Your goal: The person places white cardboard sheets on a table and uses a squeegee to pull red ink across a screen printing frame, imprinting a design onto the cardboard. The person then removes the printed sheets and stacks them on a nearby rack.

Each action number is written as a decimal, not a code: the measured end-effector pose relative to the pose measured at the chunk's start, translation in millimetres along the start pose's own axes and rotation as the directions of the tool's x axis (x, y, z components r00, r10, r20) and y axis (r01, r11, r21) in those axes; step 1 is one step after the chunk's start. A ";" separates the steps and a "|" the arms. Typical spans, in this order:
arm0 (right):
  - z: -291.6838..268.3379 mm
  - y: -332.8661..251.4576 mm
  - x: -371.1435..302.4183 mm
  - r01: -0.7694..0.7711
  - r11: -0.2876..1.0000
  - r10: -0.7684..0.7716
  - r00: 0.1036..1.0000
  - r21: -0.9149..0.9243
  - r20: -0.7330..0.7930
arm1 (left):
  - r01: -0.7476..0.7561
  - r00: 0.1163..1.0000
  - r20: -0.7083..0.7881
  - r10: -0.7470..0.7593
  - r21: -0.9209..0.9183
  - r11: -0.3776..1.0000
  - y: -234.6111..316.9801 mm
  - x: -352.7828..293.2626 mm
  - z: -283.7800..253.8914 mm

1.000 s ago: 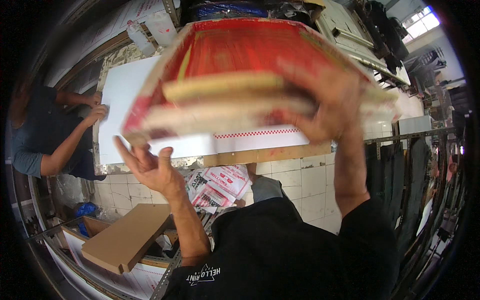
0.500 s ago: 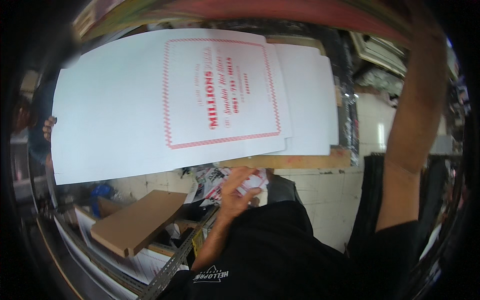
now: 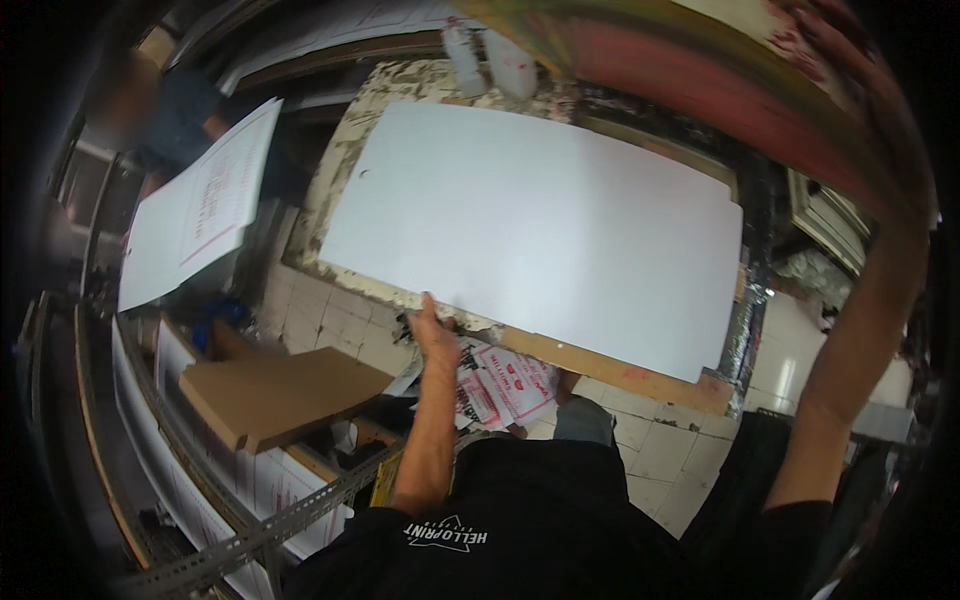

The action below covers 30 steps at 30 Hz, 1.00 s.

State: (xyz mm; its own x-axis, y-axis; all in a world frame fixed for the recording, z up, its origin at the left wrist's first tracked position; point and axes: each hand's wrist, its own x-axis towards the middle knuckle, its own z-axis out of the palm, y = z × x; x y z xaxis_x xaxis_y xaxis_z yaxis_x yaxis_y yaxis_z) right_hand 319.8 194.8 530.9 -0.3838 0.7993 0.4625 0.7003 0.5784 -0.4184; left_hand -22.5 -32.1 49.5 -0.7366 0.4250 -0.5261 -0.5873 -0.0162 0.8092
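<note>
A blank white cardboard sheet with a notched outline lies on the printing table. My left hand is at its near edge, one digit stretched up to the cardboard and the others partly hidden; it appears open. Up at the far right, my right hand grips the raised screen-printing frame, which is stained red and green and tilts above the table's back. The fingers there are slightly blurred. To the left, a printed white cardboard sheet with red print is held by another person.
Two bottles stand at the table's back edge. A brown cardboard piece lies on a metal rack at lower left, beside upright white sheets. A printed plastic bag sits below the table's near edge. Frames are stacked on the right.
The printed sheet has left the table and moved left with the other person, baring the blank sheet. My left hand has come up to that sheet's near edge. The view has shifted.
</note>
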 end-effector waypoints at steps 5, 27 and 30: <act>0.1 12.2 2.8 0.033 0.997 -0.040 0.996 -0.075 -0.084 | 0.245 0.958 0.180 -0.223 -0.110 0.963 10.3 35.4 2.3; 12.1 0.0 -51.3 0.116 0.971 -0.111 0.993 -0.209 0.033 | -0.005 0.991 0.133 -0.028 0.236 0.972 34.1 -3.2 14.8; 32.6 9.3 -79.7 0.269 0.898 -0.295 0.955 -0.349 -0.022 | -0.361 0.883 0.366 0.294 0.128 0.924 54.3 -49.5 44.6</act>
State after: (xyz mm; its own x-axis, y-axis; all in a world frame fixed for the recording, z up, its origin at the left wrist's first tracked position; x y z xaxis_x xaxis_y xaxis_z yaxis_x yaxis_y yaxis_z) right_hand 337.3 141.8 464.6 -0.5594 0.5896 0.5827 0.7356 0.6771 0.0210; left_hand -3.0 -13.7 131.1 -0.7001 0.7020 -0.1306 -0.2339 -0.0526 0.9708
